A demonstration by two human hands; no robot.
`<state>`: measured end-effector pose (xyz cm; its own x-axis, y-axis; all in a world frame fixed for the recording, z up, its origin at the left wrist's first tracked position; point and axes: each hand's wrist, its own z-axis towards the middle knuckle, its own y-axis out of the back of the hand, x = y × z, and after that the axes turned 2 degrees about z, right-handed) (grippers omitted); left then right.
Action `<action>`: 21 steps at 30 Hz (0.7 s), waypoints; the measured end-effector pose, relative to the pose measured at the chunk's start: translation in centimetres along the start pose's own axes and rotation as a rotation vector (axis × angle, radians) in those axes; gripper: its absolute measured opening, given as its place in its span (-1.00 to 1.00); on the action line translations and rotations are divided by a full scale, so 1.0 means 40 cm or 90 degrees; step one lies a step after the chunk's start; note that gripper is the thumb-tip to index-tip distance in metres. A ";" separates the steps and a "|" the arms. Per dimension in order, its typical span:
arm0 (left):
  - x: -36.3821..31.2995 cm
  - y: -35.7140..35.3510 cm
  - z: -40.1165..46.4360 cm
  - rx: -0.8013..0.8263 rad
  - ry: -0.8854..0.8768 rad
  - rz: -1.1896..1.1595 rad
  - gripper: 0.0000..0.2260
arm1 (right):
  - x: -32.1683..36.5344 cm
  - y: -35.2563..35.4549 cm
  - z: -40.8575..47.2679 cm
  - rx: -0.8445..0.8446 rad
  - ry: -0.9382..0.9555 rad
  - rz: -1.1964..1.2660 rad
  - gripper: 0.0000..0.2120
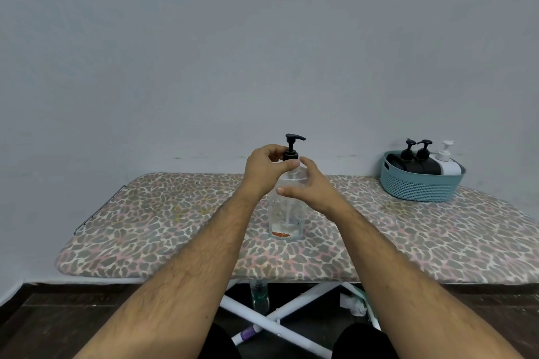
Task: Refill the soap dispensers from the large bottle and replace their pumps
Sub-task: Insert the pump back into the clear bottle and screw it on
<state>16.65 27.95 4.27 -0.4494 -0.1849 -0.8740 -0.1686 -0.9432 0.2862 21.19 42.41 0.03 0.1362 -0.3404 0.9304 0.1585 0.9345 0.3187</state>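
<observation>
Mid-board stands the clear bottle [287, 213]; the left hand [267, 169] pinches its black pump [292, 148] collar while the right hand [309, 188] wraps its shoulder. This looks like unscrewing; next, lift the pump straight out.

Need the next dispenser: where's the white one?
In the head view, far right: the white dispenser stands in the teal basket, right of two black dispensers.
</observation>
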 end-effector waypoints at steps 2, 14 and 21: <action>0.000 0.009 0.002 0.030 0.001 0.004 -0.80 | 0.000 -0.007 0.007 -0.003 0.006 -0.001 -0.28; -0.016 0.057 0.026 0.192 0.029 0.019 -0.70 | -0.007 -0.018 0.004 -0.023 -0.015 -0.017 -0.30; -0.015 0.027 0.027 0.087 0.014 0.070 -0.65 | -0.002 -0.020 -0.002 -0.013 0.005 0.010 -0.35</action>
<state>15.78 27.35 5.52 -0.4532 -0.2919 -0.8423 -0.2381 -0.8709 0.4299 21.13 41.68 -0.33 0.1472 -0.3267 0.9336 0.1758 0.9375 0.3004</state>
